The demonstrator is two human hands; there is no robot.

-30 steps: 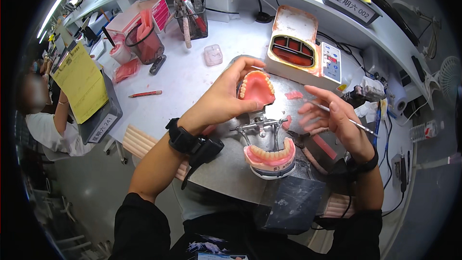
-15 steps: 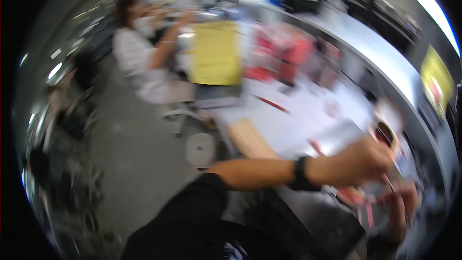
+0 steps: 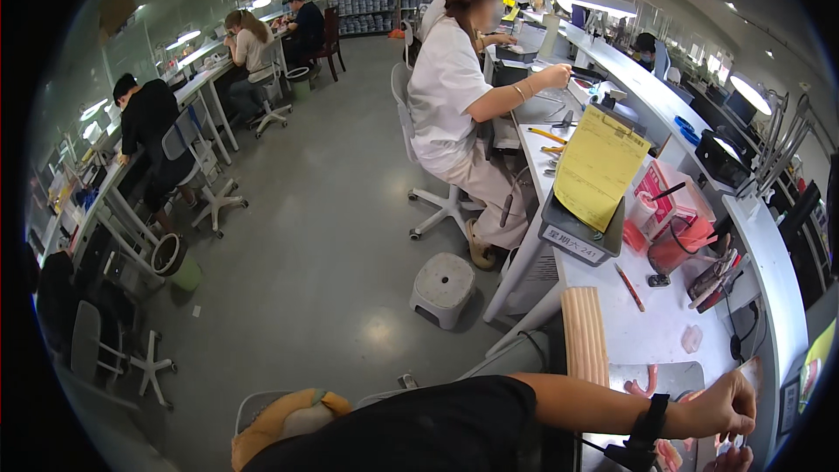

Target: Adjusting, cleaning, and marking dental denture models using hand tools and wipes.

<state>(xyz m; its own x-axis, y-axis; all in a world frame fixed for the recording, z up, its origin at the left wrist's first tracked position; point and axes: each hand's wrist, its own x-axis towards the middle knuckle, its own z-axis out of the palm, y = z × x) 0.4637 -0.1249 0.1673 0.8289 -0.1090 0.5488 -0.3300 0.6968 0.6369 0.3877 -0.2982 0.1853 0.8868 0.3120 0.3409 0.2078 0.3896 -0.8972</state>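
My left hand (image 3: pixel 724 408), with a dark band on its wrist, reaches over the bench at the lower right. Its fingers are curled together. What they pinch is hidden. Just below it, only the fingertips of my right hand (image 3: pixel 731 460) show at the picture's lower edge; the rest is cut off. Beside my left wrist lies a metal tray (image 3: pixel 677 373). A curved pink piece (image 3: pixel 644 381) rests on it, and more pink pieces (image 3: pixel 669 454) lie under and below the wrist. A small translucent pink piece (image 3: pixel 691 338) sits beyond the tray.
Farther along the white bench are a grooved wooden block (image 3: pixel 584 332), a red pencil (image 3: pixel 629 288), a pen holder (image 3: pixel 677 249), and a grey bin (image 3: pixel 581 236) bearing a yellow sheet (image 3: pixel 601 166). A seated co-worker (image 3: pixel 450 79) works beyond. A white stool (image 3: pixel 443 288) stands on the floor.
The view has swung left and up, so both hands now sit lower in the picture. A thin stick seen near the hands earlier is no longer visible. The blur has cleared.
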